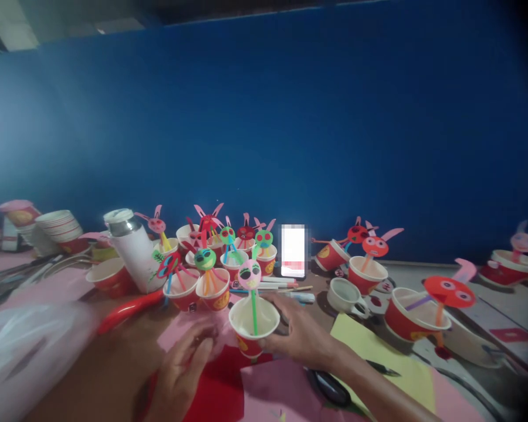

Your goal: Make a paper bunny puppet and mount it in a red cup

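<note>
My right hand [297,334] is wrapped round the right side of a red and white paper cup [246,344]. In this cup stands a green straw [254,310] topped by a pink paper rabbit face [250,274] with dark eyes and green lashes. To the left of the cup, apart from it, my left hand [187,357] is open and holds nothing, its fingers slightly curled. Red paper [220,387] and pink paper [273,390] lie below the hands.
Behind stand several cups with paper faces, a white bottle [134,252] and a bright phone [293,251]. To the right are a white mug [345,296], yellow paper [378,357], a pen [382,368] and a black mouse [330,387]. A plastic bag [30,351] lies left.
</note>
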`<state>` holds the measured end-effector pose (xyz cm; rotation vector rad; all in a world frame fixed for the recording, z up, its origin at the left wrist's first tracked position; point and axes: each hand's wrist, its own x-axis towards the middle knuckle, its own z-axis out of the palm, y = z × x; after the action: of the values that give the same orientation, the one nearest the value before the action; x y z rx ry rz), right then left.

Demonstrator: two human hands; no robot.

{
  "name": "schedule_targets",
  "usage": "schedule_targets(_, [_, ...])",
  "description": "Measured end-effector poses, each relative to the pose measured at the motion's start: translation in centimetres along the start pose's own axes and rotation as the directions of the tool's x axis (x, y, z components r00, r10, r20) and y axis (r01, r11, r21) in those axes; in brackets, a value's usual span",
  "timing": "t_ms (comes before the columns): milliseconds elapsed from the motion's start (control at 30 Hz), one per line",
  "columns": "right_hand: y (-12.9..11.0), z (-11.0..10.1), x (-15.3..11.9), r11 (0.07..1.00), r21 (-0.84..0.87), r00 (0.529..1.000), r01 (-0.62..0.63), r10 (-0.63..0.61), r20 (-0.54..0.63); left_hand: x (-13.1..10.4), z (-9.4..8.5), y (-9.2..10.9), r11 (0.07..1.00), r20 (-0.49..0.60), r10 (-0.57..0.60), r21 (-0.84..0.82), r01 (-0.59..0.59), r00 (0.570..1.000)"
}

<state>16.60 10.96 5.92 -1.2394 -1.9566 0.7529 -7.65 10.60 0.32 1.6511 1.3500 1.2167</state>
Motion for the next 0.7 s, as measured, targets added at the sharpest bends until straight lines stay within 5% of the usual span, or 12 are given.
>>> schedule_targets(200, [-0.1,2.0,-0.7,0.997,-0.077,0.998,0.021,-0.017,0.055,-0.2,-0.5,0.7,0.992,0.109,0.102,0.067,-0.109,0.989])
schedule_targets(700, [-0.3,4.8,-1.9,0.996,-0.087,0.997,-0.014,0.020,0.068,-1.0,-0.1,1.8,0.997,0.281,-0.003,-0.077,0.026,0.960])
